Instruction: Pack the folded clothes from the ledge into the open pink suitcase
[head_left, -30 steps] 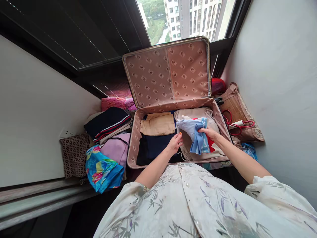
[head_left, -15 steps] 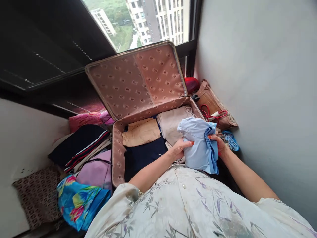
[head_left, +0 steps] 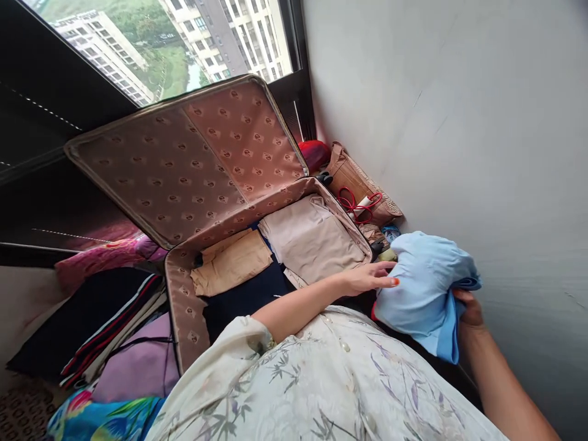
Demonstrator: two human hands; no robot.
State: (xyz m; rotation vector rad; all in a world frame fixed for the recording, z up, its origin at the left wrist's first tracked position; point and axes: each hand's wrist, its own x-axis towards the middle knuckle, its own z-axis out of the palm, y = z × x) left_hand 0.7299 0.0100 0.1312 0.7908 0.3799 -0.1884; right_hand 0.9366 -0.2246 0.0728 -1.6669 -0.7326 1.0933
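Observation:
A folded light blue garment [head_left: 420, 288], with a darker blue rolled edge, is at the right, outside the suitcase. My right hand [head_left: 469, 309] grips its right side, the fingers partly hidden by the cloth. At its left edge lies my left hand [head_left: 367, 278], fingers stretched out and the thumb just reaching the cloth. The open suitcase [head_left: 189, 327] has a pink patterned lining. Inside it are folded beige trousers or similar clothing [head_left: 312, 236], a folded tan garment [head_left: 232, 260] and dark navy cloth [head_left: 243, 300].
The suitcase lid [head_left: 197, 159] leans back by the window. Left of the case are a dark striped garment stack [head_left: 87, 318], a purple cloth bag [head_left: 138, 361] and a bright floral blue cloth [head_left: 105, 419]. A brown bag [head_left: 358, 184] and red cord [head_left: 374, 199] lie near the white wall [head_left: 459, 122].
The blue garment has moved right, away from the suitcase and towards the wall. My left hand's hold on it has loosened to its edge. The view has swung right.

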